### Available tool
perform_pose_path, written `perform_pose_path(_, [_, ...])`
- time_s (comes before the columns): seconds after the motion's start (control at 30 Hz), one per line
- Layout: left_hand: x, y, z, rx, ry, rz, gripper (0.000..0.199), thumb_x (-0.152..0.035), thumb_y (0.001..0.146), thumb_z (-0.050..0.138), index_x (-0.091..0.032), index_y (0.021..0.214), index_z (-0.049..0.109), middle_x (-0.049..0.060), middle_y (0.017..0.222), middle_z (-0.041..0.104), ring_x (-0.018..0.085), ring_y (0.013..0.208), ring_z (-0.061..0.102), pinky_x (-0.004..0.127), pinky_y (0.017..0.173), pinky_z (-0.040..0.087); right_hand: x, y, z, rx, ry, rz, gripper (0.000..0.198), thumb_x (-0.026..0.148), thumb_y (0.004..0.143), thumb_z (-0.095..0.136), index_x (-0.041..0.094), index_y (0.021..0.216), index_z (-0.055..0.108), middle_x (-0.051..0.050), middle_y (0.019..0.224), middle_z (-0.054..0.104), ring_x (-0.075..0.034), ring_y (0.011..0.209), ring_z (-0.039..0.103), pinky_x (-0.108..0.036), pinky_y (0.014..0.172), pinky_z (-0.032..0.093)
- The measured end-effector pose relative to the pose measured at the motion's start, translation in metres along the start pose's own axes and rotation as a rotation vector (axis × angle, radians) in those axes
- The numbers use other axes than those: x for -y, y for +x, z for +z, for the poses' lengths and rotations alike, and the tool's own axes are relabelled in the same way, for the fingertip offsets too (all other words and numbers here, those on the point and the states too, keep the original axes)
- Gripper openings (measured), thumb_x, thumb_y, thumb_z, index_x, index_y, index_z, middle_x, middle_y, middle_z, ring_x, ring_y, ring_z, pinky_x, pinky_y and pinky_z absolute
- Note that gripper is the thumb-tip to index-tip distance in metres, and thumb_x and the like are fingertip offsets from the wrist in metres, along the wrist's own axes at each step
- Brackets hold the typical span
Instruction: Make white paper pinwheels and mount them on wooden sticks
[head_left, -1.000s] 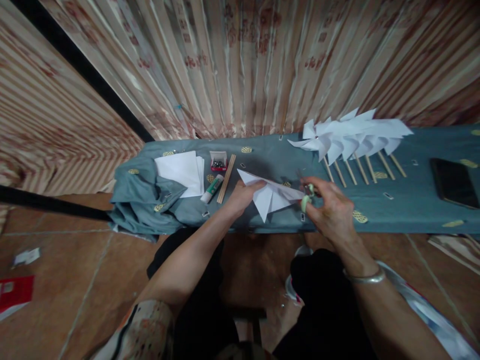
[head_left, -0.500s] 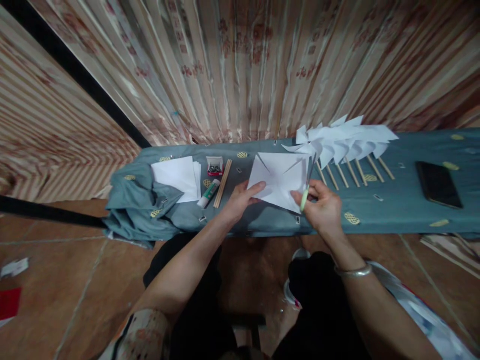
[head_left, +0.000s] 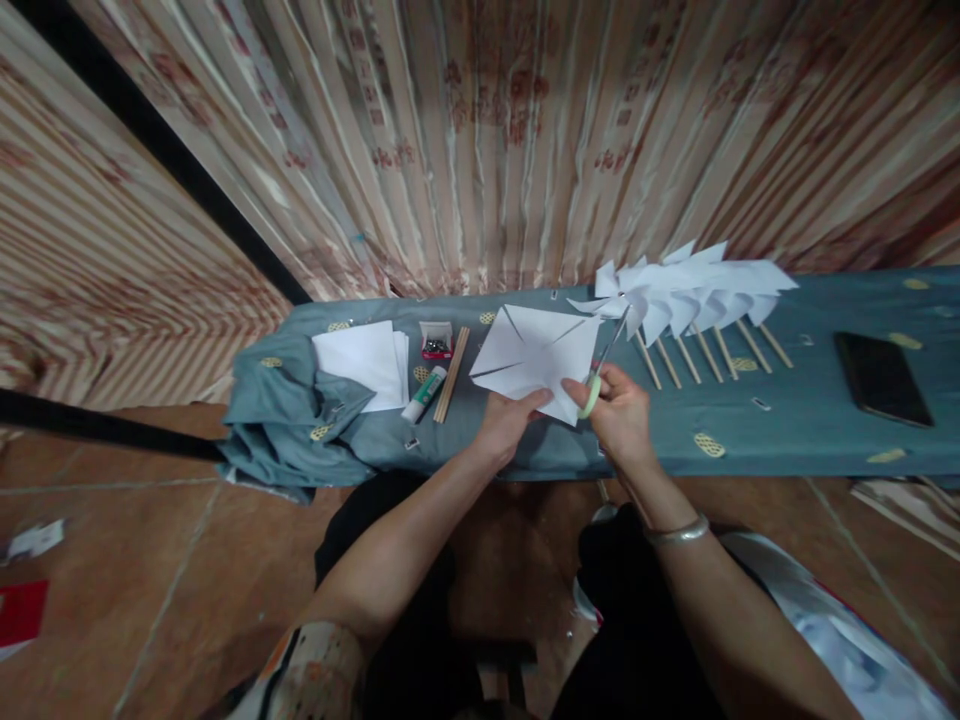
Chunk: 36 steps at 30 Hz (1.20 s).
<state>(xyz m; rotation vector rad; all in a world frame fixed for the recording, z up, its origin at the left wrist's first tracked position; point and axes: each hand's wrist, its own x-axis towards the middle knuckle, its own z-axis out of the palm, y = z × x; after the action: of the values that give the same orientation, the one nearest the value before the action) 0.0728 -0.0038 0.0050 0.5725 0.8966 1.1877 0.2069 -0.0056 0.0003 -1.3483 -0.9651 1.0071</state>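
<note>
A square sheet of white paper [head_left: 536,345], slit inward from its corners, is held over the bench. My left hand [head_left: 511,425] pinches its near edge between thumb and fingers. Scissors with pale green handles [head_left: 591,397] are in my right hand [head_left: 619,405], their blades pointing up and away, beside the sheet's right edge. My right thumb also lies on the paper's near right part. Just beyond the scissors lies a row of white paper pinwheels [head_left: 697,290] on wooden sticks, overlapping one another.
Left of the sheet are loose wooden sticks [head_left: 452,375], a glue stick [head_left: 424,394], a small red box of metal pins [head_left: 436,342] and stacked white paper [head_left: 360,360], partly under bunched cloth. A black phone [head_left: 883,378] lies at the right. A striped curtain [head_left: 480,150] hangs behind the bench.
The sheet has been turned in my hands and now shows a slit at its left corner as well. My left hand has shifted to the near edge, and my right hand has moved left with the scissors.
</note>
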Motion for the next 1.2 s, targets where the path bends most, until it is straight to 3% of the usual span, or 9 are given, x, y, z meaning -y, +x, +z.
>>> perform_pose_path(0.17, [-0.003,0.005,-0.003,-0.072,0.012,0.044,0.037,-0.021,0.049,0.086,-0.014,0.082,0.071,0.007,0.085,0.075,0.022,0.080,0.068,0.038,0.083,0.054,0.002,-0.004,0.008,0.044,0.165,0.060,0.040,0.041,0.051,0.086,0.022,0.079,0.065,0.004,0.062,0.069,-0.016,0.057,0.061,-0.026,0.055,0.046])
perform_pose_path(0.33, [-0.005,0.008,-0.006,-0.068,0.007,0.108,0.044,-0.024,0.048,0.088,-0.014,0.088,0.072,0.008,0.092,0.076,0.022,0.084,0.069,0.040,0.088,0.053,0.002,-0.006,0.011,0.067,0.239,0.098,0.041,0.039,0.050,0.088,0.022,0.081,0.068,0.003,0.065,0.071,-0.016,0.057,0.062,-0.028,0.058,0.048])
perform_pose_path(0.63, [-0.017,0.016,-0.010,-0.108,0.058,0.275,0.059,-0.024,0.048,0.088,-0.014,0.103,0.070,0.009,0.092,0.076,0.023,0.084,0.069,0.039,0.084,0.053,0.004,-0.010,0.009,0.141,0.138,0.132,0.047,0.049,0.047,0.089,0.021,0.077,0.066,0.004,0.059,0.066,-0.011,0.053,0.055,-0.024,0.053,0.044])
perform_pose_path(0.8, [-0.031,0.030,-0.020,-0.155,0.044,0.339,0.050,-0.026,0.050,0.088,-0.013,0.095,0.071,0.008,0.089,0.076,0.023,0.085,0.070,0.038,0.086,0.053,-0.002,-0.019,-0.001,0.375,0.038,0.191,0.058,0.063,0.055,0.082,0.020,0.092,0.069,-0.003,0.075,0.074,-0.014,0.064,0.062,-0.027,0.062,0.048])
perform_pose_path(1.0, [-0.037,0.034,-0.023,-0.143,0.003,0.335,0.049,-0.026,0.049,0.088,-0.015,0.094,0.072,0.007,0.089,0.076,0.023,0.086,0.070,0.038,0.084,0.055,-0.002,-0.037,-0.001,0.720,-0.073,0.238,0.051,0.061,0.066,0.077,0.019,0.092,0.069,-0.004,0.076,0.072,-0.015,0.067,0.063,-0.028,0.064,0.051])
perform_pose_path(1.2, [-0.029,0.035,-0.021,-0.132,0.049,0.335,0.044,-0.027,0.049,0.088,-0.014,0.088,0.072,0.006,0.085,0.075,0.024,0.088,0.070,0.038,0.087,0.055,0.003,-0.040,0.002,0.723,-0.094,0.236,0.051,0.065,0.067,0.074,0.018,0.088,0.069,-0.003,0.071,0.070,-0.014,0.065,0.062,-0.027,0.063,0.051])
